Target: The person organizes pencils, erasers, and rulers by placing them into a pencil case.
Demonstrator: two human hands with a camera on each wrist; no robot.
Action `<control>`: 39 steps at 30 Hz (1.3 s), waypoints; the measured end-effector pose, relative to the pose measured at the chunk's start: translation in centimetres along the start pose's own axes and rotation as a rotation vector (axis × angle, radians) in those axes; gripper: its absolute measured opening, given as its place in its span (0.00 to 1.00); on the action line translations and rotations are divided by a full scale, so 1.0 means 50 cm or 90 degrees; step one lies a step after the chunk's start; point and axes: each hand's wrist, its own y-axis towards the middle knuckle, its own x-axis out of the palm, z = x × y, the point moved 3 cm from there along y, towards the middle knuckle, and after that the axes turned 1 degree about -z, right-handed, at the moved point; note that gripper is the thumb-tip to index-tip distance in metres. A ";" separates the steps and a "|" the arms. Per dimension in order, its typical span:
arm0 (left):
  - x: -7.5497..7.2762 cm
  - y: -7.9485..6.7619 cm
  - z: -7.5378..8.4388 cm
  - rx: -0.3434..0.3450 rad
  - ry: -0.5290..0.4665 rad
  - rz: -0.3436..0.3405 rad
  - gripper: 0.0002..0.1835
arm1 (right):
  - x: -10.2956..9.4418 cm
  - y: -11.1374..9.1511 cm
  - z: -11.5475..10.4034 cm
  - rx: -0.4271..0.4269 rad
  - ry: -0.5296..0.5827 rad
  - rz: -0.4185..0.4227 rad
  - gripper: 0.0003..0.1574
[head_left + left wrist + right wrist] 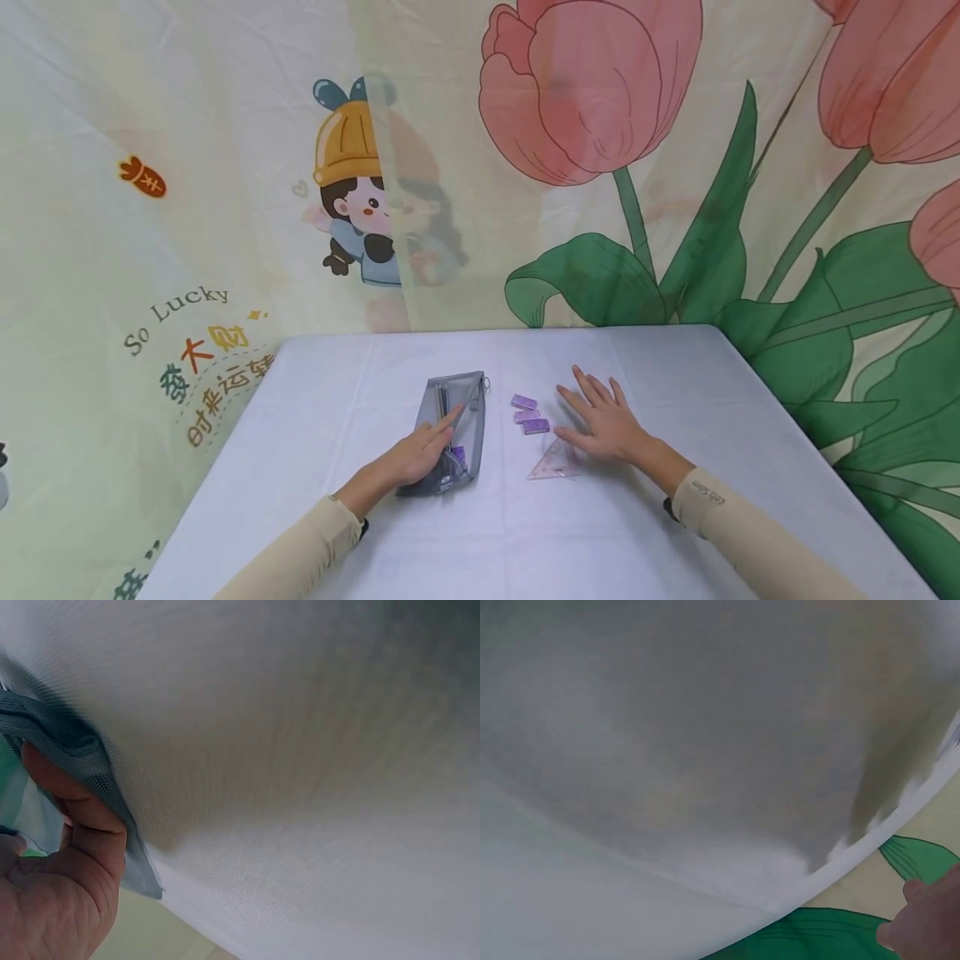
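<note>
On the white table lies a grey see-through mesh pencil case [474, 433], with slim dark stick-like items and something purple [459, 455] visible inside. My left hand [422, 450] is on the case, index finger stretched across it. In the left wrist view, curled fingers of the left hand [75, 855] hold the case's edge [112, 780]. My right hand [603, 422] is spread, palm down, beside a clear pinkish set square [557, 465], holding nothing. Three small purple-and-white blocks [536, 427] lie between the case and the right hand. The right wrist view shows only its fingertips [930, 922].
A white cloth covers the table [360, 533]. Behind it hangs a curtain [450, 167] printed with tulips and a cartoon figure. A ring-shaped pull [487, 383] sits at the case's far right corner.
</note>
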 end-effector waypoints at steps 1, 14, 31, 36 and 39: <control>-0.001 0.000 -0.001 -0.001 0.000 -0.001 0.27 | 0.002 0.001 0.005 0.004 -0.001 -0.002 0.47; -0.004 0.000 -0.009 -0.016 -0.002 -0.010 0.26 | 0.021 0.014 0.044 0.065 0.034 -0.059 0.53; -0.006 0.000 -0.006 -0.021 0.006 -0.026 0.27 | 0.025 0.062 0.057 0.107 0.110 -0.097 0.53; -0.005 0.001 -0.005 -0.009 0.009 -0.028 0.27 | 0.025 0.084 0.047 0.120 0.133 -0.095 0.53; -0.005 0.001 -0.005 -0.009 0.011 -0.028 0.27 | 0.029 0.101 0.038 0.125 0.152 -0.097 0.54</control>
